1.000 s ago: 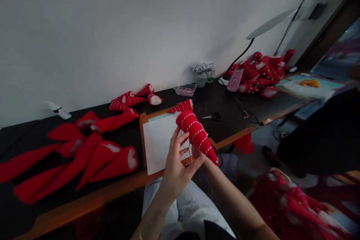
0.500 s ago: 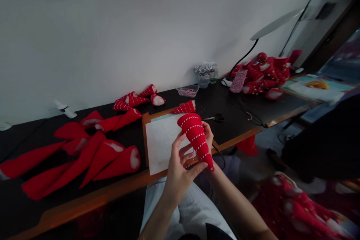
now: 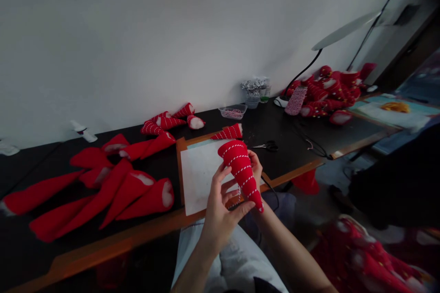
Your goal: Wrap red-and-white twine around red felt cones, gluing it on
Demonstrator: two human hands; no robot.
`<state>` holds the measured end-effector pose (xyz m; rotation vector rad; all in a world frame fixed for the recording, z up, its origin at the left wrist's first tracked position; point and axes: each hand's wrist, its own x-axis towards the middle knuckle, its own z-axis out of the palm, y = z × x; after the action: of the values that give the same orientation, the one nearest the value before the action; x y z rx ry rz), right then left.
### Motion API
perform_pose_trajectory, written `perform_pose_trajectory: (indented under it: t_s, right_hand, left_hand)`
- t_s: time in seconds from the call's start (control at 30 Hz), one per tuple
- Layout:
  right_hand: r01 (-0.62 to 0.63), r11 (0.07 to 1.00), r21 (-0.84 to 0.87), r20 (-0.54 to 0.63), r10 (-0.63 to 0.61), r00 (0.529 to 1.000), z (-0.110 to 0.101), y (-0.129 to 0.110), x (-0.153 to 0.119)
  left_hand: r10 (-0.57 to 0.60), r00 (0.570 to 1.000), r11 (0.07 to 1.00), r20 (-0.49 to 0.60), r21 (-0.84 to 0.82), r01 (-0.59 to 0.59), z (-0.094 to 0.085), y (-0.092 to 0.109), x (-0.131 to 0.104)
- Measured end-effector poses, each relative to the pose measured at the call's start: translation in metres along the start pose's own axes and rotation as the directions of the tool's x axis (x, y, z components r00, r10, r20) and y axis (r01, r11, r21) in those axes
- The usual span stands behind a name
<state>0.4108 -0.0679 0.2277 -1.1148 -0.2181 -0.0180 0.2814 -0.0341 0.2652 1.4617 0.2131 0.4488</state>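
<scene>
A red stuffed fabric cone (image 3: 241, 169), wound with red-and-white twisted cord, is held between both hands above my lap, its tip pointing down toward me. My left hand (image 3: 222, 206) grips its left side, with the thumb near the tip and the fingers along the edge. Behind the cone my right hand (image 3: 255, 169) supports it, most of that palm hidden. A loose length of cord (image 3: 238, 194) hangs by my left fingers. Under and beyond the hands lies a white sheet (image 3: 195, 176) on a wood-edged board.
Plain red cones (image 3: 127, 192) lie at left. Corded cones (image 3: 168, 121) sit near the wall, and one corded cone (image 3: 228, 132) touches the board. Scissors (image 3: 268, 146), a plastic tub (image 3: 233, 111), a cord spool (image 3: 295, 100), a lamp (image 3: 343, 32) and a red pile (image 3: 330, 94) are to the right.
The view has shifted slightly, so the table things appear a little farther right. Both hands keep their hold on the cone, in nearly the same pose.
</scene>
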Motion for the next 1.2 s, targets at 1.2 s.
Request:
perform_pose_trajectory:
  t_s: [1.2]
  right_hand:
    - [-0.320,0.912,-0.255,0.260,0.384,0.886,-0.165,-0.051,0.085]
  left_hand:
    - [0.029,0.999,0.793,0.019,0.608,-0.035,-0.094,-0.014,0.105]
